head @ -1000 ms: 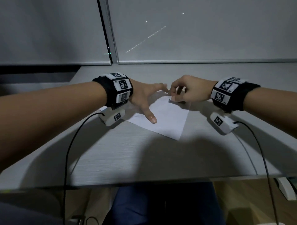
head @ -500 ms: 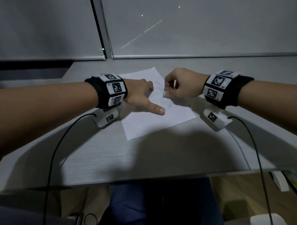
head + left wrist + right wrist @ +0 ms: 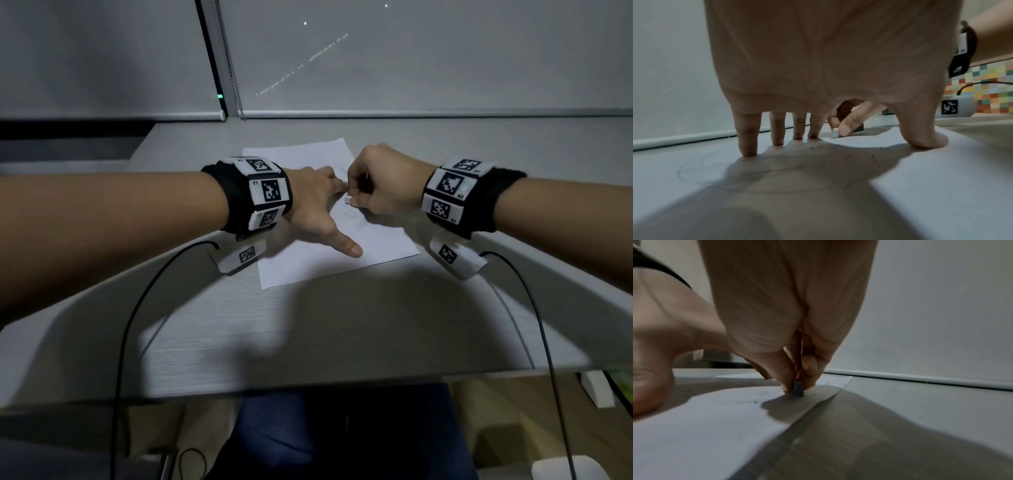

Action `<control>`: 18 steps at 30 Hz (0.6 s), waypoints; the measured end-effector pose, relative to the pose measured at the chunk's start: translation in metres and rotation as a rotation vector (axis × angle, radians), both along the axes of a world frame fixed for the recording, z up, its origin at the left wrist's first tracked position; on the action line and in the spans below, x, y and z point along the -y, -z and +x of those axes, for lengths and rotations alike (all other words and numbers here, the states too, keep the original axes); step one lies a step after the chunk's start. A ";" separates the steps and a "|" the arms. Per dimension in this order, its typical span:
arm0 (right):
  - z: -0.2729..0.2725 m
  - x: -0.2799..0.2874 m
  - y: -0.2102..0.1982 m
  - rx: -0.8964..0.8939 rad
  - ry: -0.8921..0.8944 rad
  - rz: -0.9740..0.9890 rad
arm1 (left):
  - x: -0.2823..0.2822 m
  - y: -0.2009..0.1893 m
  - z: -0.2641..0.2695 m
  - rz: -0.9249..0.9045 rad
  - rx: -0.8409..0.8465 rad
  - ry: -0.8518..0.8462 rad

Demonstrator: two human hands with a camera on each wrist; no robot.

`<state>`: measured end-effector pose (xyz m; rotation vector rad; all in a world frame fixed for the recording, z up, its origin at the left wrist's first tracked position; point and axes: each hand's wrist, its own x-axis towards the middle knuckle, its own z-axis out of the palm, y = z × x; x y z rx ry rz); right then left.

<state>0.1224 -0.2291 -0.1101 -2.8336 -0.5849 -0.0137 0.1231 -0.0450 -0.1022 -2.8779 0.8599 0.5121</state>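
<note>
A white sheet of paper [image 3: 301,263] lies on the grey table, with faint pencil marks and eraser crumbs on it. My left hand [image 3: 317,209] is spread flat on the sheet, fingertips [image 3: 748,151] and thumb pressing it down. My right hand [image 3: 380,185] pinches a small white eraser [image 3: 348,199] between thumb and fingers and holds its end against the paper just beside the left fingers. The left wrist view shows the eraser [image 3: 835,134] touching the paper beyond the left fingers. In the right wrist view the eraser [image 3: 798,388] looks dark between the fingertips.
The grey table [image 3: 308,335] reaches back to a wall with lowered blinds [image 3: 428,61]. Black cables [image 3: 126,325] run from both wrist cameras over the near table edge. A colourful tiled surface [image 3: 982,91] shows at the right of the left wrist view.
The paper has turned on the table from a diamond lie to nearly square with the edge. My left hand has spread wider on it, and my right hand has kept the eraser on the sheet.
</note>
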 end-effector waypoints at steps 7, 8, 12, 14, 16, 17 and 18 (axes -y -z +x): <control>-0.010 0.000 -0.008 -0.115 -0.097 0.006 | 0.000 0.001 -0.002 0.000 -0.008 -0.009; -0.009 0.000 -0.007 -0.119 -0.086 0.019 | 0.000 0.001 -0.002 0.004 -0.008 -0.012; 0.004 -0.001 -0.007 -0.026 0.004 0.014 | 0.001 0.000 -0.003 0.021 -0.007 -0.018; 0.005 -0.005 -0.006 0.000 0.030 -0.006 | 0.001 -0.001 -0.004 0.024 -0.008 -0.025; -0.001 -0.007 -0.004 -0.001 0.006 -0.007 | 0.001 -0.001 -0.003 0.029 -0.004 -0.025; -0.006 -0.007 -0.003 -0.020 -0.021 0.001 | 0.002 -0.001 -0.003 0.032 -0.002 -0.024; -0.012 -0.007 -0.003 -0.046 -0.050 0.010 | 0.002 -0.001 -0.003 0.034 -0.003 -0.021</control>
